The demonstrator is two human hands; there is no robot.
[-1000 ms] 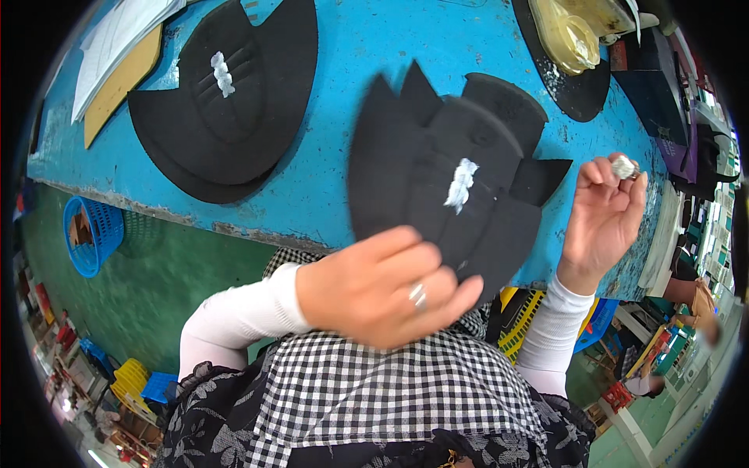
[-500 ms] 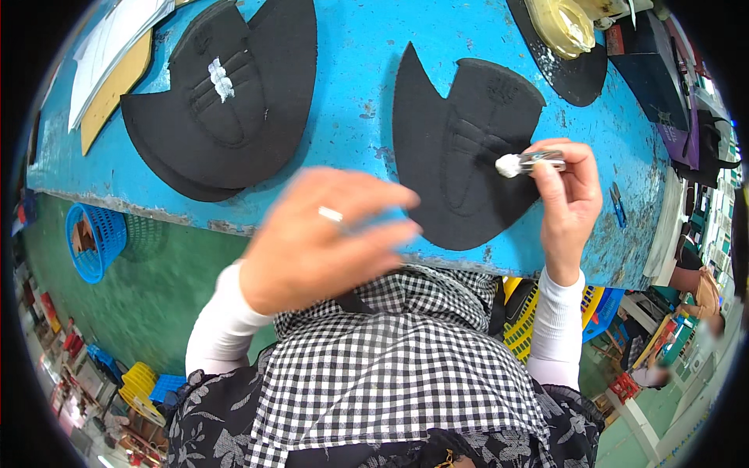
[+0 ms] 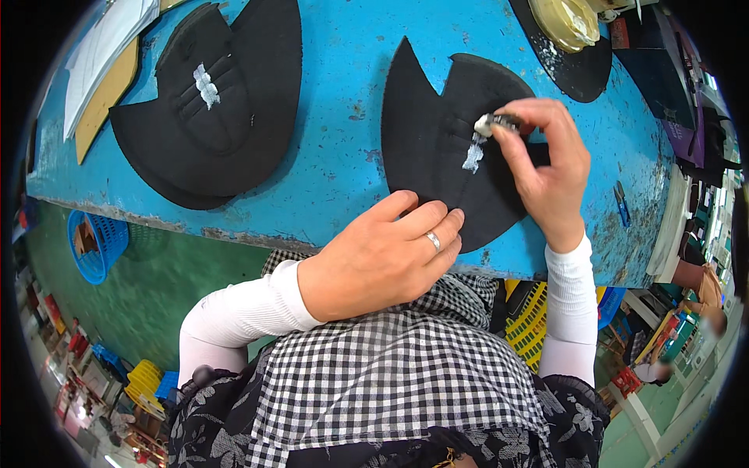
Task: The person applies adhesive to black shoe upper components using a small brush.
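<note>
Over the panel's (image 3: 417,156) near edge lies the person's left hand (image 3: 382,253), fingers side by side, thumb hidden, so from here I can't tell whether it pinches; the panel itself is flat on the blue table (image 3: 343,101). Above the panel's right half, the right hand (image 3: 554,168) has thumb and fingers clamped on a clip (image 3: 507,122), its white tip at the far end of the panel's smear (image 3: 473,158), with snips (image 3: 622,204) right of the panel, a black stack (image 3: 265,109) left of it and a tub (image 3: 566,27) beyond
</note>
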